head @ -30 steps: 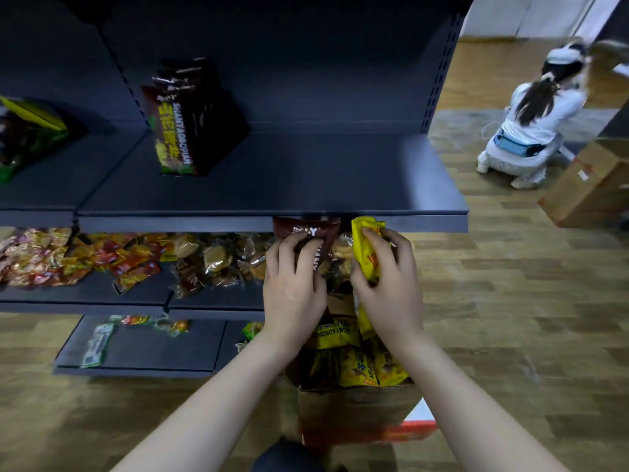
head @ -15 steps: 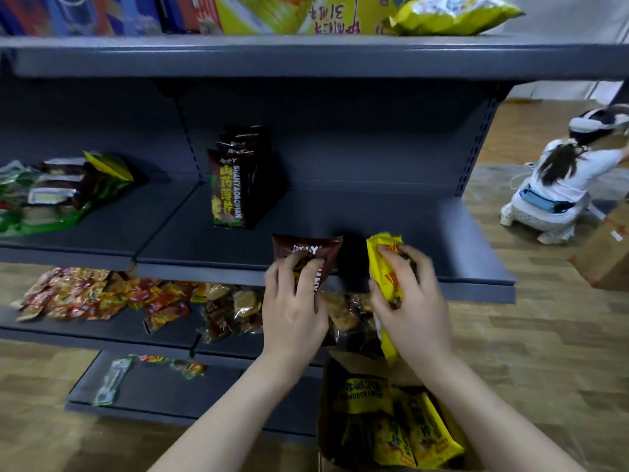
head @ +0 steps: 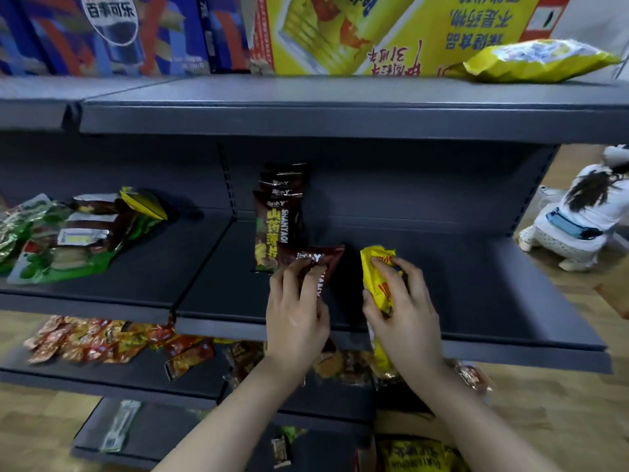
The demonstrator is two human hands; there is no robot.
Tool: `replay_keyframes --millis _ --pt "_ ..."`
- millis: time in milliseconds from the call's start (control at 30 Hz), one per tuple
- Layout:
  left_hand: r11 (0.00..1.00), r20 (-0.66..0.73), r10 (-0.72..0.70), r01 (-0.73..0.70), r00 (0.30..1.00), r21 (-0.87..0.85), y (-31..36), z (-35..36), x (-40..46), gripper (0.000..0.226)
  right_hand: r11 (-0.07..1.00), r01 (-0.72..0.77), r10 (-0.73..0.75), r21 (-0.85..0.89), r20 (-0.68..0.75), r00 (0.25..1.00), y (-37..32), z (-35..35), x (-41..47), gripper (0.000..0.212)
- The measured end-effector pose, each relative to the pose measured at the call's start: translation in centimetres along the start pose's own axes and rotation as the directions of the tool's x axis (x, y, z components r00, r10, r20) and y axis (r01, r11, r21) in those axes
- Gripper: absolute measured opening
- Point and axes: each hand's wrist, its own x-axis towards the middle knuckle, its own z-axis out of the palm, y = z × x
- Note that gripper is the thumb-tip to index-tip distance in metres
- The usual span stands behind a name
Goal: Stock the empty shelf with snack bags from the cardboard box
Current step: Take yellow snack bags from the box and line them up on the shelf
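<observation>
Hands raised over the dark shelf [head: 459,294], one snack bag in each, probably to continue the upright row of brown bags [head: 277,219] standing just left. Left hand [head: 296,321] curled round a brown bag [head: 316,258]; right hand [head: 405,315] wrapped round a yellow bag [head: 377,277]. Cardboard box [head: 405,424] below, more yellow bags inside.

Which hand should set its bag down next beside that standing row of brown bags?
Probably the left hand: its brown bag already sits right by the row of brown bags; the right hand holds a yellow bag farther off.
</observation>
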Motion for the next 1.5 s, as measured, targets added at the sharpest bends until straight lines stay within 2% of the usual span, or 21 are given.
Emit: replay_keyframes --millis 367,767,900,1000,1200,1300,1500 --pt "0.998 -0.025 -0.055 0.056 0.998 0.018 -7.0 1.9 4.7 0.049 0.999 -0.008 0.007 -0.039 -0.025 1.000 -2.6 4.5 4.6 0.049" --pt "0.994 -0.051 -0.105 0.106 0.993 0.002 -9.7 4.2 7.2 0.050 0.997 -0.046 0.046 -0.068 0.005 0.999 -3.5 7.4 6.4 0.050" --pt "0.997 -0.022 -0.064 0.065 0.998 0.035 -10.0 4.7 7.2 0.044 0.996 -0.071 0.071 -0.062 -0.003 0.997 -3.5 8.2 6.8 0.050" --pt "0.991 0.021 -0.058 0.055 0.998 0.121 -10.7 5.4 6.5 0.040 0.995 -0.082 0.082 -0.055 -0.008 0.997 -3.4 8.5 7.0 0.049" --pt "0.961 0.061 -0.013 -0.004 0.998 0.276 -11.6 6.4 5.2 0.046 0.995 -0.088 0.088 -0.042 -0.001 0.996 -3.3 9.1 7.3 0.050" --pt "0.959 0.046 -0.005 -0.008 0.999 0.283 -11.8 6.5 5.4 0.047 0.995 -0.092 0.092 -0.041 -0.004 0.996 -3.3 9.4 7.3 0.050" --pt "0.981 -0.030 0.090 -0.084 0.995 0.175 -12.4 6.0 6.2 0.043 0.995 -0.101 0.101 -0.026 -0.005 0.995 -3.4 9.8 7.5 0.050"
